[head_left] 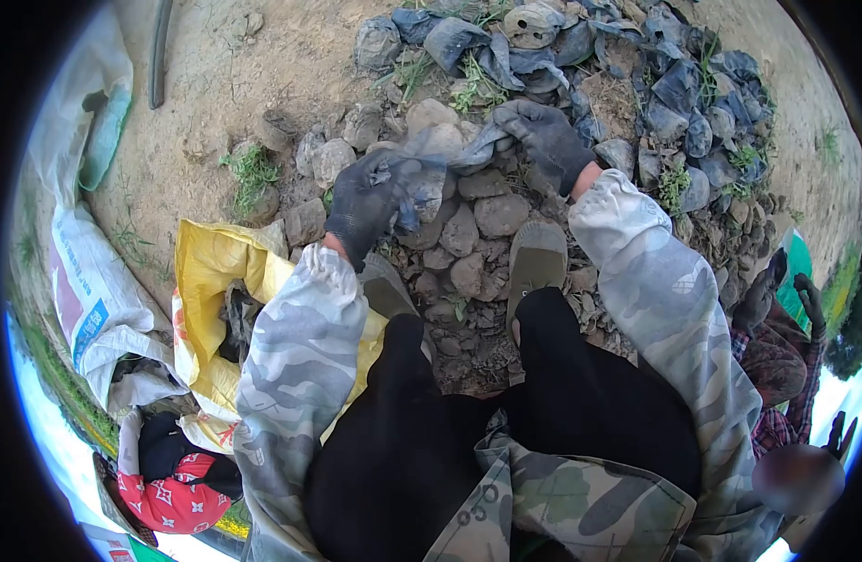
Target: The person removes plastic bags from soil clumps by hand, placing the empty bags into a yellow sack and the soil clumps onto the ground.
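Two gloved hands in play here, one piece of thin dark plastic between them. The left hand has its fingers closed on the near end, and the right hand is pinched onto the other end, a bit farther out and to the right. So the plastic is up in the air over a heap of dirt clods, right in front of two olive shoes. Not even gonna try counting the clods, way too many and they overlap.

Past the hands and round to the right there's a pile of crumpled black bags, dozens easily, also uncountable. On the left I get one yellow sack, mouth open with something dark inside, plus one printed white sack lying just beyond it. One dark pipe up top.

Two other people too: one in a red patterned top at lower left, one in a plaid shirt at right.
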Demonstrator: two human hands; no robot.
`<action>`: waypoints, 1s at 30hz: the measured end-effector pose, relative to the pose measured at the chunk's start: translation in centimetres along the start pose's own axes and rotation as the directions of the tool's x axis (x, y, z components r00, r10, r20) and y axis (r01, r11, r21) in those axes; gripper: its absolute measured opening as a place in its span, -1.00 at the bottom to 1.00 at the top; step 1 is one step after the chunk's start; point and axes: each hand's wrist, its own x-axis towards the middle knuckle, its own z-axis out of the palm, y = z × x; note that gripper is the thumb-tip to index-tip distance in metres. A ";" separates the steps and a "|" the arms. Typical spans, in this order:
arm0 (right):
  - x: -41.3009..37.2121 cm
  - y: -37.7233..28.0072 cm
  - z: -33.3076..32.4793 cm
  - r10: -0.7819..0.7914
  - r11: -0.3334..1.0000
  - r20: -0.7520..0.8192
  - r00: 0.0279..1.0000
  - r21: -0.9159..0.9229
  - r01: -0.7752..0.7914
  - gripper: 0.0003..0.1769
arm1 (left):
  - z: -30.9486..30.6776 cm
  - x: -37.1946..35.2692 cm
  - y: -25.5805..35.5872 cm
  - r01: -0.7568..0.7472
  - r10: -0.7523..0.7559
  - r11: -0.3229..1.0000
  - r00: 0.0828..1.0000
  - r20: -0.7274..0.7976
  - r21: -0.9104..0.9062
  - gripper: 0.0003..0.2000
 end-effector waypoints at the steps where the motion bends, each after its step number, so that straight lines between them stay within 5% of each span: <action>1: 0.0 0.0 0.3 0.039 0.987 -0.035 0.999 0.158 -0.033 -0.82 | -0.1 -0.1 0.3 0.055 -0.055 0.998 0.998 0.010 -0.001 -0.69; 3: 0.2 -0.2 0.5 0.078 0.951 -0.059 0.995 0.305 -0.057 -0.81 | -0.6 -0.1 0.0 -0.083 0.083 0.997 0.996 0.024 0.002 -0.69; 5: 0.3 0.0 1.3 0.314 0.669 -0.130 0.941 0.733 -0.122 -0.80 | -1.2 -0.1 -1.1 -0.211 0.211 0.977 0.977 0.045 0.009 -0.68; 6: 0.3 0.1 1.6 0.317 0.664 -0.128 0.940 0.737 -0.124 -0.80 | -1.4 -0.1 -2.1 -0.523 0.533 0.799 0.844 0.052 0.297 -0.65; 7: 0.3 0.2 1.8 0.360 0.520 -0.126 0.924 0.850 -0.087 -0.79 | -1.4 -0.2 -2.1 -0.712 0.774 0.454 0.613 0.158 0.536 -0.61; 8: 0.2 0.1 1.9 0.400 0.363 -0.117 0.909 0.931 -0.039 -0.77 | -1.1 -0.4 -2.1 -0.712 0.773 0.454 0.613 0.160 0.535 -0.61; 9: 0.1 0.4 1.9 0.398 0.363 -0.120 0.909 0.931 -0.036 -0.77 | -0.5 -0.6 -2.1 -0.716 0.777 0.484 0.616 0.128 0.502 -0.58; 10: 0.0 0.7 2.1 0.266 0.848 -0.253 0.930 0.520 -0.101 -0.77 | 0.0 -0.7 -2.0 -0.720 0.781 0.512 0.617 0.096 0.469 -0.54; 11: -0.1 1.1 2.2 0.080 0.988 -0.279 0.957 -0.105 -0.113 -0.76 | 0.2 -0.6 -2.4 -0.723 0.784 0.508 0.613 0.097 0.469 -0.54; 12: -0.2 0.5 2.5 -0.082 0.724 -0.189 0.978 -0.686 -0.072 -0.75 | 0.6 -0.6 -2.6 -0.720 0.767 0.549 0.636 0.087 0.425 -0.56; 14: -0.5 -0.5 3.7 -0.062 0.760 -0.178 0.982 -0.646 -0.069 -0.75 | 0.8 -0.3 -3.2 -0.717 0.750 0.586 0.656 0.082 0.379 -0.57; 15: -0.7 -1.0 5.0 0.154 0.967 -0.298 0.942 0.241 -0.082 -0.75 | 0.7 -0.2 -2.5 -0.665 0.672 0.725 0.740 0.026 0.180 -0.58; 16: -0.8 -1.7 6.2 0.374 0.379 -0.188 0.908 0.925 0.035 -0.75 | 0.5 0.0 -1.8 -0.576 0.576 0.817 0.817 -0.006 -0.032 -0.59; 18: -1.0 -1.0 7.3 0.353 0.496 -0.249 0.902 0.867 0.045 -0.74 | 0.0 0.2 0.3 -0.314 0.353 0.838 0.935 0.005 -0.446 -0.60; 20: -1.5 -1.8 7.3 0.279 0.692 -0.136 0.951 0.715 -0.101 -0.75 | -0.4 0.6 2.3 -0.003 0.140 0.641 0.984 0.113 -0.768 -0.62; 22: -1.2 -2.4 6.4 0.288 0.777 -0.091 0.953 0.604 -0.177 -0.79 | -1.3 0.4 2.7 -0.155 0.184 0.648 0.982 -0.045 -0.746 -0.64; 23: -0.4 -2.4 5.9 0.033 0.989 -0.252 0.967 0.150 0.005 -0.82 | -2.4 0.8 2.0 -0.148 0.111 0.897 0.987 -0.113 -0.416 -0.66; 24: 0.4 -2.4 5.3 -0.266 0.921 -0.268 0.926 -0.354 0.162 -0.84 | -3.1 1.1 1.2 -0.072 0.066 0.997 0.976 -0.207 -0.021 -0.67; 25: 1.1 -2.6 4.1 -0.543 0.773 -0.267 0.796 -0.529 0.350 -0.83 | -3.5 1.2 0.3 -0.024 0.061 0.990 0.960 -0.272 0.140 -0.71; 27: 4.2 -3.6 2.2 -0.687 0.524 -0.162 0.708 -0.786 0.328 -0.78 | -3.9 1.0 0.2 -0.049 0.103 0.980 0.954 -0.281 0.195 -0.71; 30: 8.8 -6.0 1.0 -0.594 0.487 -0.140 0.792 -0.847 0.215 -0.62 | -3.9 0.8 0.4 -0.125 0.214 0.941 0.939 -0.268 0.314 -0.74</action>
